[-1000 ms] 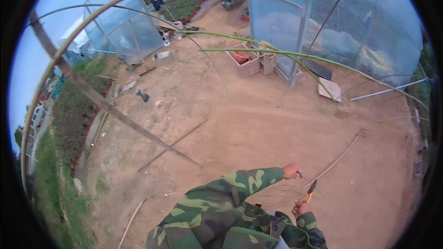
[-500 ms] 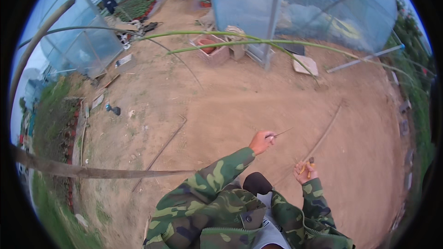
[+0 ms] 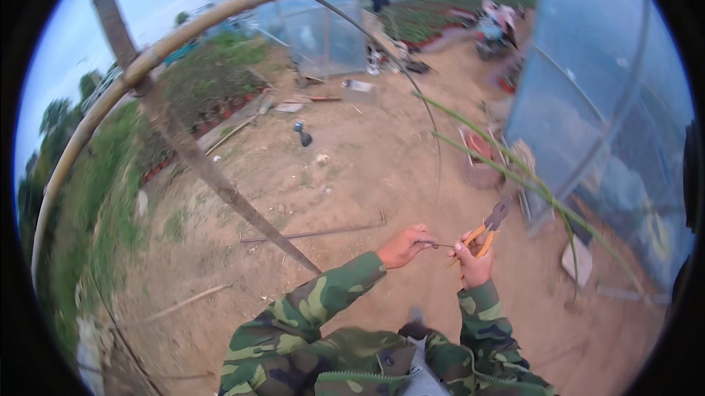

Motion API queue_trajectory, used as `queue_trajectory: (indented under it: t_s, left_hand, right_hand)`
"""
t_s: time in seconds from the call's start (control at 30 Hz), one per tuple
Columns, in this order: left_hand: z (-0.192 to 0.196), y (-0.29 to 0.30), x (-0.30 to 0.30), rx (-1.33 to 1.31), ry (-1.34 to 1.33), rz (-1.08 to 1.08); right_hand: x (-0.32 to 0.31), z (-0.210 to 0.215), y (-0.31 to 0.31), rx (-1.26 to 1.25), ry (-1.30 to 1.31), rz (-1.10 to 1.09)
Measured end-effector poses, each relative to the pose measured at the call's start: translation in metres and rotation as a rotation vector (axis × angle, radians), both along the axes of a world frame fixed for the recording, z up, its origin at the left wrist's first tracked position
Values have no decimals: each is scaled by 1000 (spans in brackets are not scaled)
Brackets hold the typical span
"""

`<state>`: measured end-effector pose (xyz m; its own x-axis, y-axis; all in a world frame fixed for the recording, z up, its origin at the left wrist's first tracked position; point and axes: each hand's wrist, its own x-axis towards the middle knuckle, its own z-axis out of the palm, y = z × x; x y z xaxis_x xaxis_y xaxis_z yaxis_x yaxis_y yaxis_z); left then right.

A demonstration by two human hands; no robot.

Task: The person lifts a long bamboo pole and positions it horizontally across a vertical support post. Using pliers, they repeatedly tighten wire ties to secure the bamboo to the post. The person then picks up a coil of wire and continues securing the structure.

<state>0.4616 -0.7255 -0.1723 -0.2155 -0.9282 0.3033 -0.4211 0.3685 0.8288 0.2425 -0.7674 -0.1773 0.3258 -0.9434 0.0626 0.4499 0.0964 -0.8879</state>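
Observation:
A short, thin piece of wire [image 3: 443, 246] runs between my two hands. One end is pinched in the fingers of my left hand [image 3: 401, 247]. My right hand [image 3: 475, 261] is closed around a pair of pliers [image 3: 496, 217] with orange handles and a dark head, whose jaws point up and away to the right. The thumb and fingers of that same hand also touch the wire's other end. Both hands are raised over bare earth, close together but apart.
A wooden pole [image 3: 213, 183] slants across the left, crossed by a curved bamboo pole [image 3: 183, 25]. Green stems [image 3: 514, 170] arch on the right before plastic sheeting [image 3: 595, 102]. Beyond lie a cordless drill [image 3: 302, 136], a grey block [image 3: 358, 90] and a crate with pots [image 3: 481, 161].
The view has swung to the left. My hands have come together, the right one now touching the wire. The pliers have turned, with their head now pointing outward.

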Motion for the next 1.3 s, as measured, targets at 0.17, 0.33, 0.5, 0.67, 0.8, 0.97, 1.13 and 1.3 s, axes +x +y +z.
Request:
queue_trajectory:
  t_s: [0.17,0.33,0.5,0.67,0.8,0.97,1.13,1.3]
  left_hand:
    - [89,-12,35,-256,-60,257]
    - [193,-28,67,-619,246,804]
    - [284,-10,119,-912,164,975]
    - [325,-9,152,-1071,-309,1186]
    - [340,-4,154,-1060,-511,1078]
    - [342,0,148,-901,-573,966]
    - [347,2,134,-806,-353,1019]
    - [351,3,136,-743,-248,1019]
  right_hand:
    - [52,94,-48,-313,-113,131]
    - [73,247,-101,-825,-374,-230]
    - [126,375,-139,-990,-419,-187]
    - [197,427,-142,-1033,-276,212]
    - [211,429,-123,-1076,-220,322]
    - [213,426,-102,-1093,-246,302]
    - [219,415,-94,-999,-248,294]
    - [213,412,-82,-960,-334,287]
